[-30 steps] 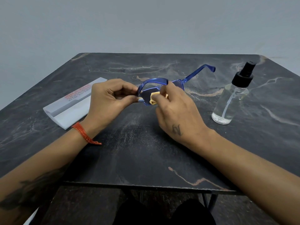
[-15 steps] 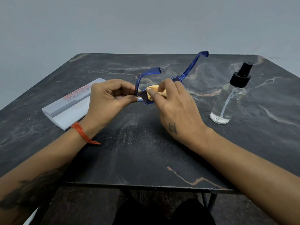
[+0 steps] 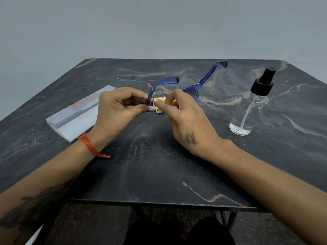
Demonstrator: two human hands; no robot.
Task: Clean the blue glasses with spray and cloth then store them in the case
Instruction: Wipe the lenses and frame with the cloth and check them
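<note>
Cloth (image 3: 160, 105) shifted leftward on one glasses (image 3: 190, 91), two hands (image 3: 120, 106) (image 3: 184, 119) holding.

We note bare forearms, no sleeves. An orange thread wristband (image 3: 88, 145) circles the left wrist. A small dark tattoo (image 3: 192, 138) marks the right hand (image 3: 185, 121); another, blurred, on the left forearm.

Left lens (image 3: 153, 103) behind cloth (image 3: 160, 105) and fingers (image 3: 159, 102).

Two hands, left (image 3: 118, 107) and right (image 3: 184, 119). One pair of blue glasses (image 3: 190, 91), one yellow cloth (image 3: 160, 105). One spray bottle (image 3: 250, 106), one white case (image 3: 77, 114), one counter (image 3: 159, 165).
</note>
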